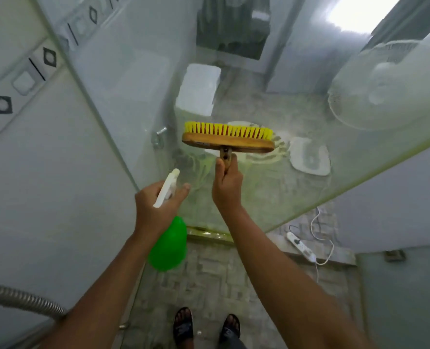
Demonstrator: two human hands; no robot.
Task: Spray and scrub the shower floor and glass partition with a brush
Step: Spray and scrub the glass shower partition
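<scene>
My right hand point(227, 187) grips the short wooden handle of a scrub brush point(227, 141) with yellow and red bristles. The bristles point away from me, at or against the glass partition point(297, 172); contact cannot be told. My left hand point(156, 205) holds a green spray bottle point(169, 245) by its white trigger head point(166, 187), nozzle aimed at the glass. The index finger is stretched along the head. Streaks of greenish liquid run down the glass below the brush. The tiled shower floor point(209, 278) lies under my feet.
A white tiled wall point(45, 197) stands at left, with a metal shower hose point(20, 298) at lower left. Through the glass show a toilet point(254, 147), a tap point(159, 137) and a fan point(385, 84). A white power strip point(301, 245) with its cord lies at right.
</scene>
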